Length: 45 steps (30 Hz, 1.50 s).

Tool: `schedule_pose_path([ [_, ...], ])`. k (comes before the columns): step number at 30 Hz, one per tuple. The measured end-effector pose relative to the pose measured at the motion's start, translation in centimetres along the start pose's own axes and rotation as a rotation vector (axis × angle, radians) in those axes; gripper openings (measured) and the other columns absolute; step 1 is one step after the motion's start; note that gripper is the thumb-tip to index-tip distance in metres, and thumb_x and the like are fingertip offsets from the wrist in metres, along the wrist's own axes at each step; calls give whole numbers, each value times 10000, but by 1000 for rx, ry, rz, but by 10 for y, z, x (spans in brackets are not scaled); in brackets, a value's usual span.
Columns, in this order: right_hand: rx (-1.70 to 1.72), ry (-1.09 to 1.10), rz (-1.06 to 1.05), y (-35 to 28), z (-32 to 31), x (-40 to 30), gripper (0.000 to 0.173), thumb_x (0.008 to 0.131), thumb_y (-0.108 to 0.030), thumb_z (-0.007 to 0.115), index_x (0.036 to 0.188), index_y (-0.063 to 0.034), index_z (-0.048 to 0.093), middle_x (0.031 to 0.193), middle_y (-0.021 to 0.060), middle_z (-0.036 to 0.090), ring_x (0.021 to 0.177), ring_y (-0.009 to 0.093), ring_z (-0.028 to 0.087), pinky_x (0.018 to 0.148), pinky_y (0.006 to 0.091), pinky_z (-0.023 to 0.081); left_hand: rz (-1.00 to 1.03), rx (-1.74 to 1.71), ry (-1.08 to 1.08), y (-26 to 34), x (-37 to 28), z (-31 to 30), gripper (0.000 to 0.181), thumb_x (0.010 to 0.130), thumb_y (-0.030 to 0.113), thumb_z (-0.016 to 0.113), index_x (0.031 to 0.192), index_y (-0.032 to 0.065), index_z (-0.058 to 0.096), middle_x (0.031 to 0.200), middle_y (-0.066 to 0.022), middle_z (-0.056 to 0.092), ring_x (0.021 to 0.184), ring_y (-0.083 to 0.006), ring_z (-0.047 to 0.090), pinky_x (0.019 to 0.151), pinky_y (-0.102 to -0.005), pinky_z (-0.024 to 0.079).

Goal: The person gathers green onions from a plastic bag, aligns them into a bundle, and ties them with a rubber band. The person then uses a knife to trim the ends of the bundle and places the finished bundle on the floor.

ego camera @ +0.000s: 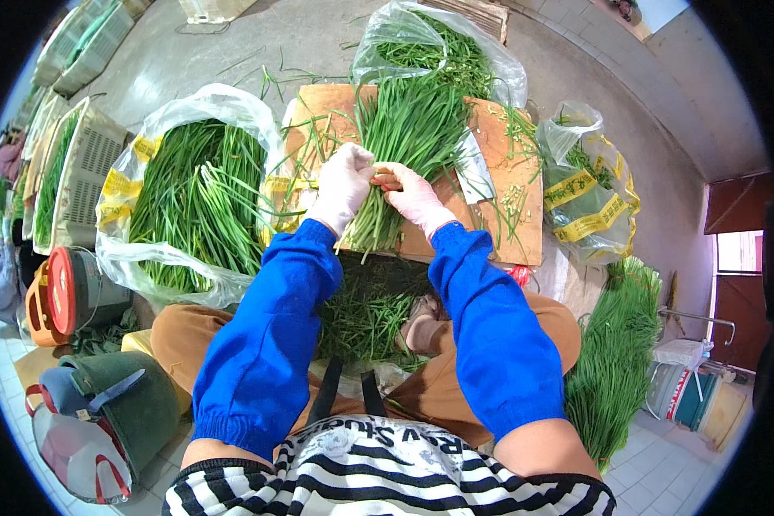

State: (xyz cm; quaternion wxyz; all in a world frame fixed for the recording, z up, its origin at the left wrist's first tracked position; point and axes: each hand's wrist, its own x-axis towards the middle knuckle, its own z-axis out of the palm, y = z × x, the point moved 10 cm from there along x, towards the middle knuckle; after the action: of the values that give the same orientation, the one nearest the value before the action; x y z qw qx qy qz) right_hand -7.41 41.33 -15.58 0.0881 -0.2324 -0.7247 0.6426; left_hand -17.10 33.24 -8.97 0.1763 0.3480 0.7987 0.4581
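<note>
A thick bunch of green garlic chives (413, 126) lies across a wooden board (513, 168), its pale stalk ends towards me. My left hand (343, 184), in a thin whitish glove, is at the left side of the stalks, fingertips pinched together near a red band. My right hand (409, 193), gloved too, has its fingers curled at that red band (380, 184) on the stalks. Both hands nearly touch. A cleaver's wide blade (476, 171) rests on the board right of the bunch; its handle is hidden. Cut bits of chives (513, 200) are scattered about.
An open plastic bag of chives (200, 193) stands left, another bag (435, 45) beyond the board, and a yellow-taped bag (590, 187) right. Piled chives (619, 361) lie at lower right. Buckets (119, 406) stand lower left, crates (87, 174) farther left. A person (3, 284) is at the far left edge.
</note>
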Motion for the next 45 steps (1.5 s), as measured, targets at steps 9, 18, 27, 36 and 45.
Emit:
schedule_pose_path([
  [9,37,108,-33,-15,-14,6,250,763,-121,766,978,-41,666,903,48,694,837,134,637,798,300,510,150,73,46,35,-5,-2,188,787,22,679,950,34,587,815,-110,674,774,-241,672,706,-333,518],
  [18,-373,268,-210,-27,-14,-2,208,719,-210,777,853,-80,686,831,94,616,811,263,620,754,366,502,222,55,212,15,-10,-12,174,764,-16,652,908,50,580,788,-109,658,743,-255,659,687,-341,514],
  [27,-327,329,-300,-43,-17,-6,219,757,-232,755,885,-67,688,865,124,616,860,304,609,785,369,480,107,-6,38,20,3,-7,254,799,19,687,1020,23,561,888,-73,652,841,-146,642,750,-275,503],
  [36,189,156,37,-9,-14,-18,188,873,-220,679,938,-44,697,884,-5,670,818,96,559,789,237,429,-112,421,-295,-26,-35,41,1088,548,430,891,1327,-92,339,1239,-295,524,1167,-383,530,979,-383,439],
  [45,96,238,153,30,-86,-65,168,913,-196,598,989,-82,694,830,-32,649,807,77,548,725,272,456,-261,272,-173,-60,-36,51,751,636,210,819,1253,-5,447,1130,-224,617,1067,-348,599,933,-377,471],
])
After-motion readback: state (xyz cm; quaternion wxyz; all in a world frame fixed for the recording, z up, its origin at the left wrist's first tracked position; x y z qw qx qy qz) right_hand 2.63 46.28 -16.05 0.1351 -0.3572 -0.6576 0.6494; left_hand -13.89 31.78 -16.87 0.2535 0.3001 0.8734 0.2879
